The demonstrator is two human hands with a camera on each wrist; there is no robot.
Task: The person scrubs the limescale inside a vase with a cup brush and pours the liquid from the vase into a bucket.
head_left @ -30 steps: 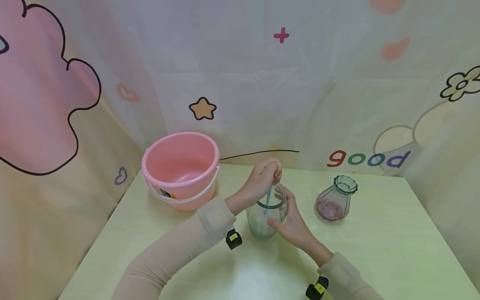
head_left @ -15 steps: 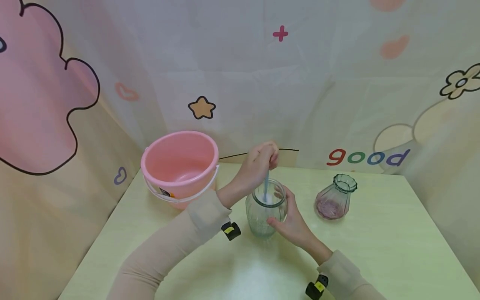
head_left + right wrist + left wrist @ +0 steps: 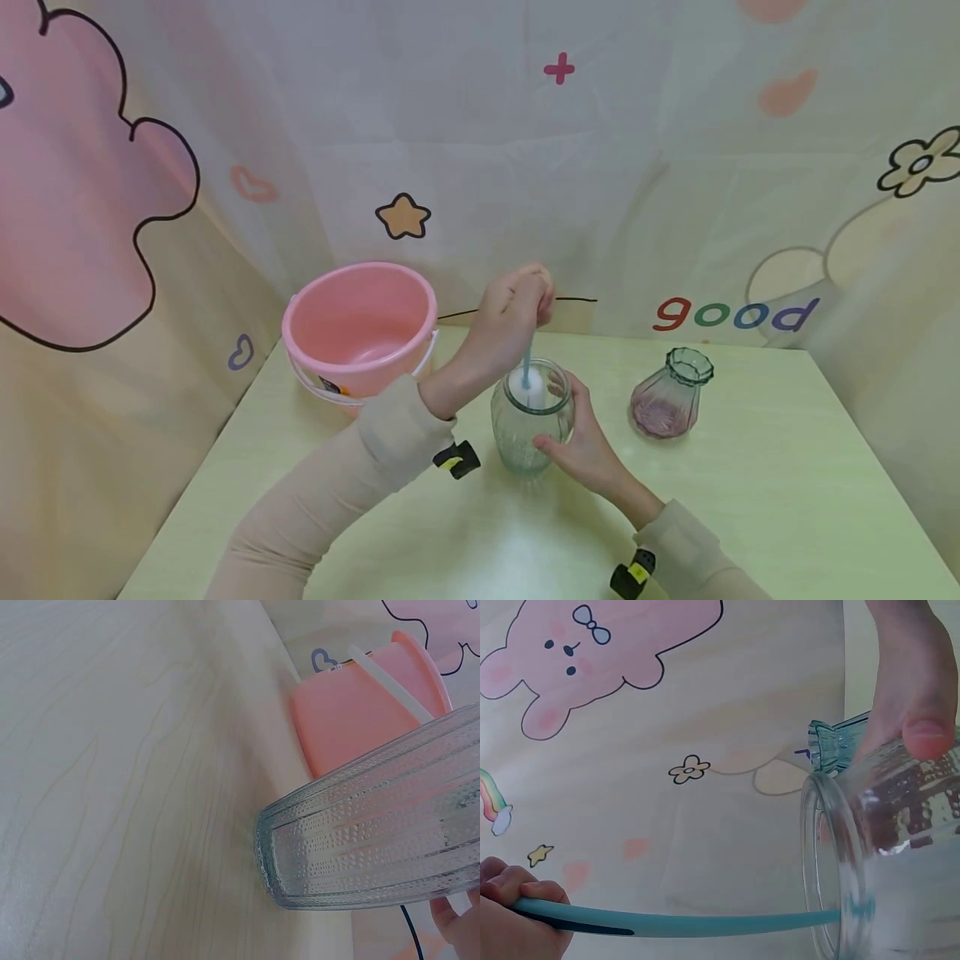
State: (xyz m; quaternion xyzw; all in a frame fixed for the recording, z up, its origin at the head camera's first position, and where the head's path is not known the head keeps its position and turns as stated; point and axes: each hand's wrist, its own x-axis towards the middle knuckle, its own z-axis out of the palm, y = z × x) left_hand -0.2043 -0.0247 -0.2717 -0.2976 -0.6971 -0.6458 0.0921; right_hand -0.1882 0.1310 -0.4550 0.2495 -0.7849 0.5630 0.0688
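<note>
Upright on the table stands a clear, ribbed glass jar [image 3: 517, 450]. My right hand [image 3: 588, 450] grips its right side, thumb at the front and fingers round behind. Above the mouth, my left hand [image 3: 516, 312] holds the blue handle of a bottle brush [image 3: 690, 924]. The brush's white head shows inside the jar, just below the rim, and the left wrist view has the handle passing through the opening. In the right wrist view, the jar's textured wall [image 3: 352, 847] fills the right side, with fingertips at the lower edge.
A pink bucket [image 3: 360, 304] with a white handle stands at the back left, close to my left forearm. To the right of the jar is a small faceted glass vase [image 3: 667, 404], greenish above and purple below. A printed curtain [image 3: 480, 167] hangs behind the table [image 3: 787, 483].
My left hand has risen and shifted slightly left, drawing the brush up so its white head shows near the jar's rim. The right hand and jar have stayed in place.
</note>
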